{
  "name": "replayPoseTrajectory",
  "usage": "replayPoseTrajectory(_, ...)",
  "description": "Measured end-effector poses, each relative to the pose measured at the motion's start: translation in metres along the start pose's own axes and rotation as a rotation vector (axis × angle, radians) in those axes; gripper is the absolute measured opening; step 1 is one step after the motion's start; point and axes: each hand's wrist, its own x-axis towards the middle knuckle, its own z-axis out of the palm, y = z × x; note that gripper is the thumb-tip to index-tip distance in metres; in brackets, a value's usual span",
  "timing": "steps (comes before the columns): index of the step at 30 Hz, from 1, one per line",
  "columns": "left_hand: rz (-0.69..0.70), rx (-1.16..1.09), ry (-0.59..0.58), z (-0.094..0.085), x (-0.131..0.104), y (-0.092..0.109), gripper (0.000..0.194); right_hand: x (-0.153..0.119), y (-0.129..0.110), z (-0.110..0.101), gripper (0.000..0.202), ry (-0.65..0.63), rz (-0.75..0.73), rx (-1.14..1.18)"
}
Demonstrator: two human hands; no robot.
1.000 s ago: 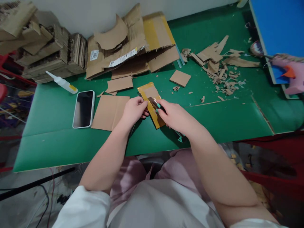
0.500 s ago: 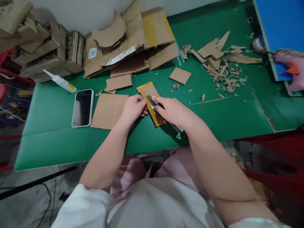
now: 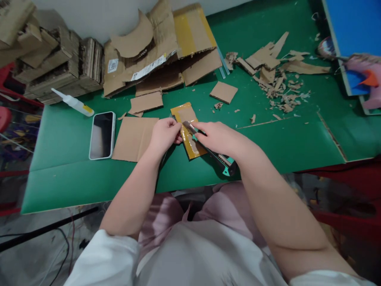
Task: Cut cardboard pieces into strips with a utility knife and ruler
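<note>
My right hand (image 3: 218,137) is closed around a black and teal utility knife (image 3: 222,162). Its blade end lies against a small rectangular cardboard piece (image 3: 185,113) covered in shiny yellow-brown tape. At the left edge of that piece, the thumb and fingers of my left hand (image 3: 166,134) are pinched together on it. Some of the left fingertips are hidden behind the thumb. A flat creased cardboard sheet (image 3: 132,139) lies just left of my left hand, partly covered by it.
On the green table (image 3: 285,145), a phone (image 3: 102,135) and a glue bottle (image 3: 76,104) lie to the left. Cardboard stacks (image 3: 56,65) and a flattened box (image 3: 193,35) stand at the back. Torn scraps (image 3: 276,79) and a cardboard square (image 3: 224,92) lie right of the middle.
The knife's rear end has swung slightly to the right, and more of its teal end shows. The left hand keeps its pinch, and the whole view has shifted a little.
</note>
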Motion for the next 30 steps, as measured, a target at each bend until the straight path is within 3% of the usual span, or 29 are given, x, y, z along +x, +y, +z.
replayPoseTrajectory(14, 0.059, 0.011, 0.042, 0.002, -0.003, -0.002, 0.022, -0.023, -0.004, 0.004, 0.032, -0.050, 0.054, 0.161)
replayPoseTrajectory(22, 0.189, 0.445, 0.016, -0.004, -0.011, 0.004, 0.034, -0.024, -0.003, 0.006, 0.034, -0.012, 0.033, 0.096)
replayPoseTrajectory(30, 0.189, 0.471, 0.023, -0.003, -0.008, 0.004, 0.035, -0.015, -0.008, 0.004, 0.028, 0.013, 0.051, 0.032)
